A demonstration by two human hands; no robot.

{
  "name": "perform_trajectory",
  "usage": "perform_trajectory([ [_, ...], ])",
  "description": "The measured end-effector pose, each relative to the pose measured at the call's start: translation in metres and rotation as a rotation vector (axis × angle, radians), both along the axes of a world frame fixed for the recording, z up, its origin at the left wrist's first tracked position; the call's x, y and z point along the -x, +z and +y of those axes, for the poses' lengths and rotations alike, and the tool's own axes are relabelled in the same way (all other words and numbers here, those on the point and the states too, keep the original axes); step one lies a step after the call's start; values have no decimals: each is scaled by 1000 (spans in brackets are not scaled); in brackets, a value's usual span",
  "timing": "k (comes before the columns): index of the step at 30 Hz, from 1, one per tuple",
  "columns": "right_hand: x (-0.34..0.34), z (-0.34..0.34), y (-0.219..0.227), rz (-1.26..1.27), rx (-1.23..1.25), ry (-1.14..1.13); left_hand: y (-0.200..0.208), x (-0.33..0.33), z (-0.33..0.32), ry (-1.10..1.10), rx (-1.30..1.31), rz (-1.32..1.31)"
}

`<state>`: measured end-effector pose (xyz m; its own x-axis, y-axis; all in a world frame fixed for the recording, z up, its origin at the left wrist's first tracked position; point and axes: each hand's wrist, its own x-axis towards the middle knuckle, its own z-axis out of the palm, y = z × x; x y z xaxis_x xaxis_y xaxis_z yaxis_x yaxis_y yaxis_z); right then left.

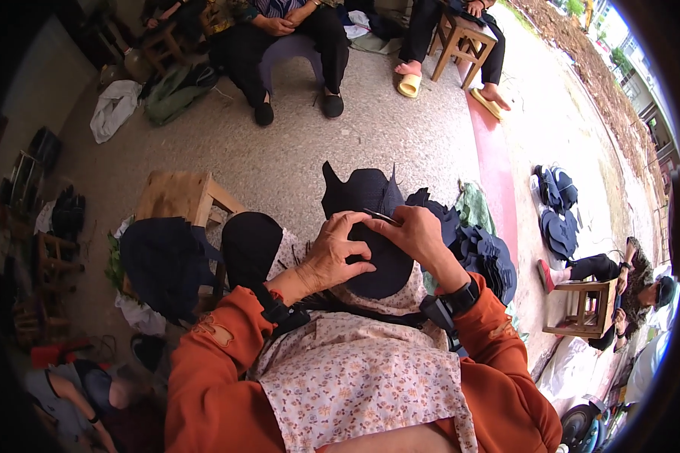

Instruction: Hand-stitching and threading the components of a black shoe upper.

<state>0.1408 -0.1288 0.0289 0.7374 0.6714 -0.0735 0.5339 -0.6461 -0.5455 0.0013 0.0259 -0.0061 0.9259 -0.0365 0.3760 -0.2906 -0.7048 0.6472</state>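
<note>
A dark navy fabric piece [385, 264] with pointed tabs at its far end and a rounded near end lies over my lap. My left hand [332, 253] is closed on its left side, the thumb resting flat on the cloth and the fingers bent at the upper edge. Pinched in my right hand [418, 234] is a slim, dark, pointed tool [381, 217], whose kind I cannot make out. It lies across the fabric close to the left fingertips. Under the cloth is my flower-patterned apron [363, 370].
Left of me, dark cut pieces [166, 260] hang over a wooden stool [175, 195]. A layered stack of navy pieces [483, 260] sits at my right, beside a green cloth [474, 208]. More piles [557, 232] lie farther right. Several people sit around on stools.
</note>
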Motion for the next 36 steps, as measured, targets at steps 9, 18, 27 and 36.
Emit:
perform_trajectory([
  [9,-13,9,-14,289,-187,25,6,-4,-2,47,4,32],
  [18,-50,41,-4,-45,-587,26,13,-12,-4,-7,-155,65],
  [27,-25,31,-8,804,-678,58,4,-27,0,18,-4,76],
  [36,-33,12,10,1059,-773,-3,-2,-43,-15,201,512,133],
])
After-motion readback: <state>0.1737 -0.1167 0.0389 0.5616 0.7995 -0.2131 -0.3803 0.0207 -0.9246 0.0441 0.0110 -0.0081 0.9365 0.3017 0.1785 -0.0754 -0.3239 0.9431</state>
